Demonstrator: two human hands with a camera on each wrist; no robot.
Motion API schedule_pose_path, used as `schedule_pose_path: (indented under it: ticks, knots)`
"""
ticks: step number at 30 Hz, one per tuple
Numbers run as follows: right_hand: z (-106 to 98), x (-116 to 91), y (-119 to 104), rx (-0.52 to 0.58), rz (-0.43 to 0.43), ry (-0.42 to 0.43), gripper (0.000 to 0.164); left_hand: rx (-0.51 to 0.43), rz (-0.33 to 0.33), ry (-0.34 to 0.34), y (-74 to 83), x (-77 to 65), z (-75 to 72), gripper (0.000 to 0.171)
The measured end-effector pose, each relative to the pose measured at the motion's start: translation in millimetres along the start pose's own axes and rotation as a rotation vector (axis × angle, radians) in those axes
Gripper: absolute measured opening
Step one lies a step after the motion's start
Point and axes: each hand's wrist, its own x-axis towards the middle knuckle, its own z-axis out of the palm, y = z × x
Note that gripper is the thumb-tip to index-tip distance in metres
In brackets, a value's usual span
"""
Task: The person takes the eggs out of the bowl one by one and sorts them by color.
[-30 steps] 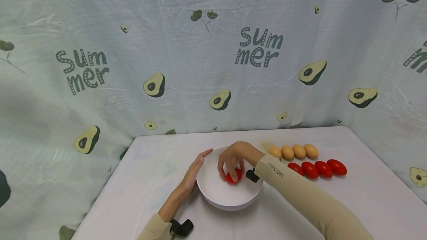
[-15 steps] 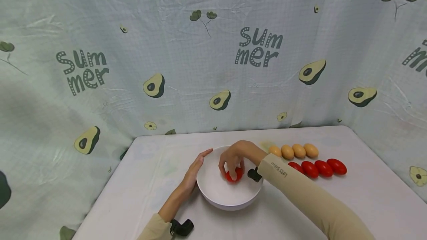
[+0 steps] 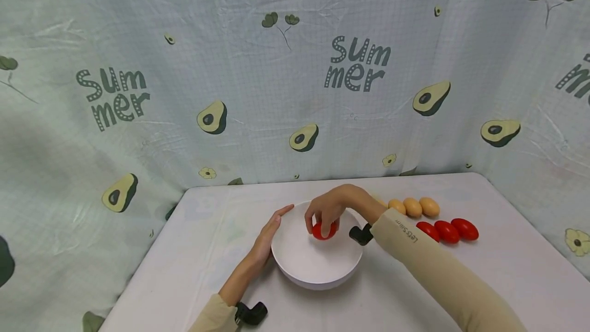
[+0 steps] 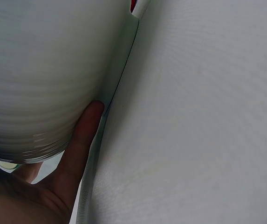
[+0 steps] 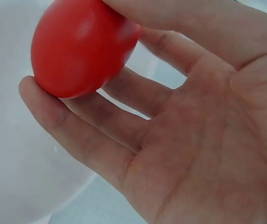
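A white bowl (image 3: 318, 270) stands near the middle of the table. My left hand (image 3: 268, 234) rests along its left side with straight fingers; the left wrist view has the thumb (image 4: 87, 128) lying against the ribbed outer wall of the bowl (image 4: 44, 79). Over the back part of the bowl, my right hand (image 3: 328, 211) holds a smooth red egg (image 3: 318, 231) from above. The right wrist view shows this red egg (image 5: 79, 51) pinched between the thumb and the fingertips, close over the white inside of the bowl (image 5: 12, 154).
To the right of the bowl, red eggs (image 3: 447, 232) lie in a row, partly covered by the right sleeve (image 3: 428, 255). Behind them is a row of tan eggs (image 3: 413, 208), one mostly hidden by the forearm. An avocado-print curtain (image 3: 258, 76) hangs behind the white table (image 3: 221, 229).
My right hand has lifted the red egg up from lower in the bowl and a little toward the back. Its forearm now hides more of the egg rows. The left hand stays put.
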Motion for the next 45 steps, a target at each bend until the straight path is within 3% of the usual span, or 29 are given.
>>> schedule_pose_path:
  ticks: [7,14,24,38,45]
  knots:
    - [-7.3,-17.7,8.4,0.003,-0.115,0.034,0.029,0.038,0.017,0.013,-0.7,-0.1,1.5,0.048]
    - [-7.4,-40.2,20.4,0.091,-0.110,0.129,0.032,0.022,-0.003,0.026,0.2,-1.1,2.1,0.047]
    - [-3.9,-86.2,47.4,0.133,-0.114,0.326,0.042,0.011,0.032,0.019,-0.1,-0.9,1.7,0.047]
    - [24.0,-145.7,123.9,0.235,-0.057,0.544,0.044,0.011,0.017,0.015,-1.8,-1.2,1.8,0.048]
    - [43.5,-170.8,158.4,0.216,-0.049,0.675,0.043,0.023,0.026,0.015,-1.3,-0.5,1.1,0.051]
